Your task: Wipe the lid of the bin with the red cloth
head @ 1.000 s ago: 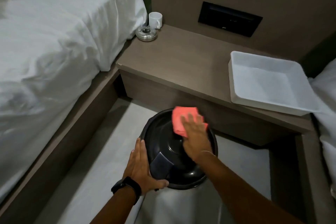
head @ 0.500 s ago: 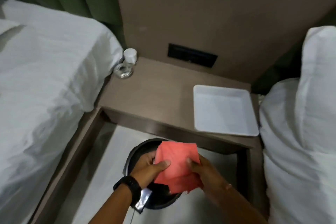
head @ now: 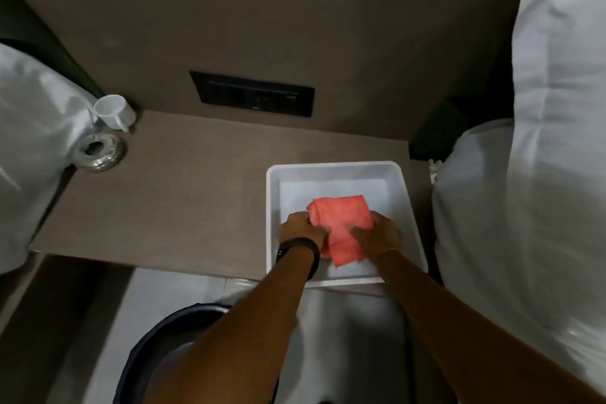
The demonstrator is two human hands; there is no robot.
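The red cloth [head: 341,223] is folded and lies in the white tray [head: 337,169] on the bedside shelf. My left hand [head: 300,228], with a black watch on its wrist, grips the cloth's left edge. My right hand [head: 380,234] holds its right side. The black bin lid [head: 170,334] is on the floor at the bottom left, partly hidden under my left forearm, and neither hand touches it.
The brown shelf [head: 183,207] also carries a white cup [head: 114,113] and a glass ashtray [head: 100,151] at its far left. White bedding lies to the left [head: 29,147] and right [head: 524,207]. A black socket panel [head: 252,93] sits in the wall.
Both hands lifted the red cloth off the bin lid, carried it up and right, and lowered it into the white tray. The camera view rose above the shelf.
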